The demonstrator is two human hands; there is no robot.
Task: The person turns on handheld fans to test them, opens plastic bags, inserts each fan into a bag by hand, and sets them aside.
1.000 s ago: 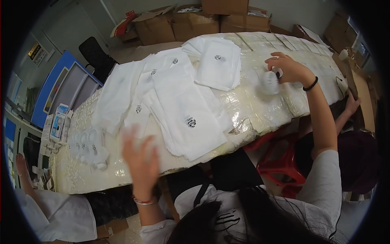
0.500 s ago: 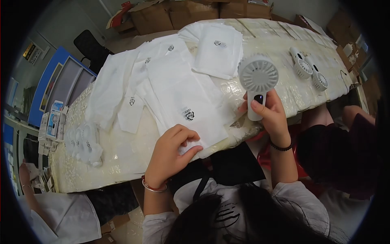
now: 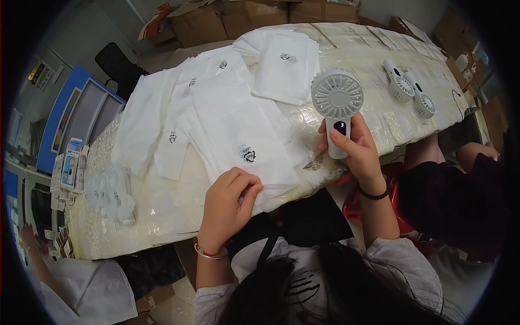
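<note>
My right hand (image 3: 357,149) is closed round the handle of a white handheld fan (image 3: 338,96), held upright above the table, its small display lit with a "3". My left hand (image 3: 233,203) pinches the near edge of a white printed bag (image 3: 238,130) in the middle pile. Behind it lies another stack of white bags (image 3: 287,65). Two more white fans, one (image 3: 402,88) beside the other (image 3: 424,104), lie on the right part of the table.
The plastic-wrapped table (image 3: 157,216) bears bagged fans (image 3: 114,195) at the left, near small product boxes (image 3: 70,165). Cardboard boxes (image 3: 249,20) line the back. People sit at both sides, and a red stool (image 3: 395,189) stands at the right.
My right hand has brought the fan from the right of the table to its near side, and the display now shows lit. My left hand has come to the bag's edge and its fingers have closed.
</note>
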